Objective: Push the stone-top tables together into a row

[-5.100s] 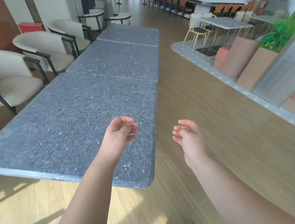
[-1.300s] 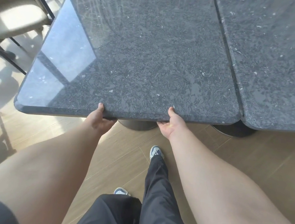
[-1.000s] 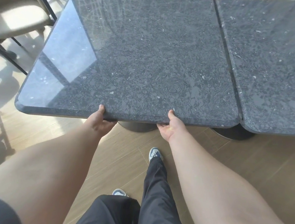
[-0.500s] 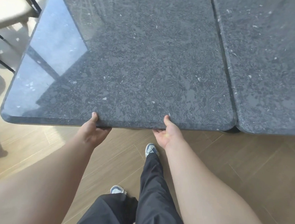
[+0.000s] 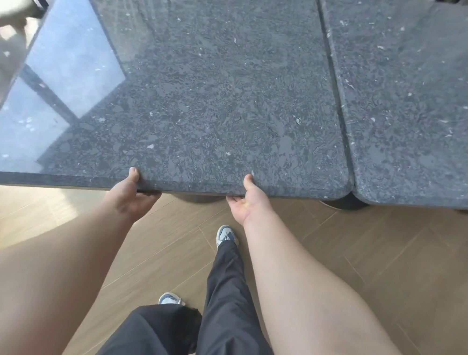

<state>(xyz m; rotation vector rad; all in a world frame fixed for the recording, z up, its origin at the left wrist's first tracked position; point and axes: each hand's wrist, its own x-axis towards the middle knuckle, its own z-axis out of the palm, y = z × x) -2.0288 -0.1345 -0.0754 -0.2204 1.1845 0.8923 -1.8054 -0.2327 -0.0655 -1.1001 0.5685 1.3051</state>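
Stone-topped counter [image 5: 206,91], dark grey and speckled, gripped at its near edge by both hands. Left hand [image 5: 130,197]: thumb laid on the top surface, fingers curled under the rim. Right hand [image 5: 242,203]: same hold, thumb on top, fingers tucked beneath, placed well apart from the left along the same edge. Second counter [image 5: 417,107]: same stone, immediately to the right, its long side set close against the first with only a thin dark seam between them; near edges roughly in line. Round dark bases [image 5: 342,204] partly visible under both tops. Wood-plank floor [image 5: 388,259] below. Dark trousers [image 5: 225,302] and light sneakers [image 5: 225,232] between the forearms. Pale chair [image 5: 8,5] at upper left, blurred.
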